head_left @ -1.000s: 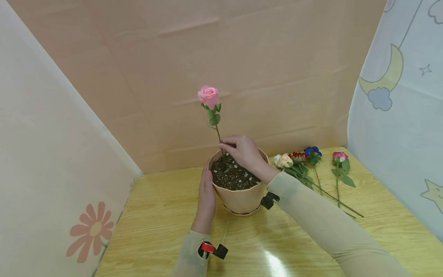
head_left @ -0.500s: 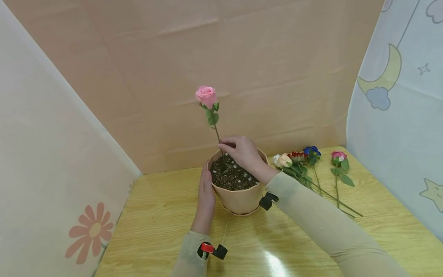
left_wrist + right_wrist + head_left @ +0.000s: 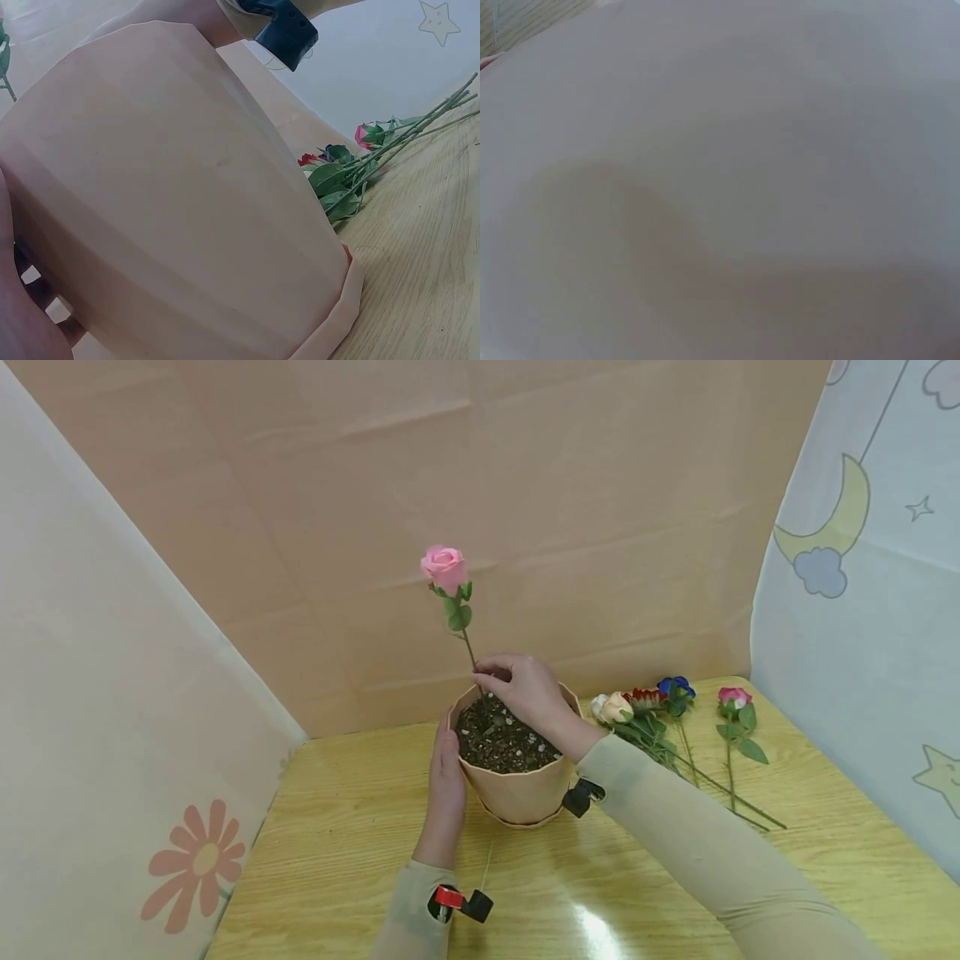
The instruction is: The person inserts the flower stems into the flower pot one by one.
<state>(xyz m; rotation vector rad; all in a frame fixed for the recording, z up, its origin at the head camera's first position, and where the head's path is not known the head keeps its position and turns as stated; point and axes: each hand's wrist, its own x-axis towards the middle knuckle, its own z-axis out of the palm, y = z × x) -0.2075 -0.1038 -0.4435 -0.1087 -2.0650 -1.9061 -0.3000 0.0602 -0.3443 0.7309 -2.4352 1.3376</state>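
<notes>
"At mid-frame, what has the right hand (image 3: 531,691) got?"

"The pink rose (image 3: 453,582), pinched by its stem."

"Which way does it lie?"

"Bloom up and left of the pinch, stem slanting down right to the soil (image 3: 504,745)."

"And the left hand (image 3: 447,783)?"

"Farther from the stem, fingers laid straight along the flowerpot (image 3: 517,795), on its left side."

Wood-grain table (image 3: 345,827), pot (image 3: 517,795) on saucer (image 3: 525,824), loose flowers (image 3: 649,727)

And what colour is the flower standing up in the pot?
The flower has a pink bloom; it shows best in the head view.
</notes>
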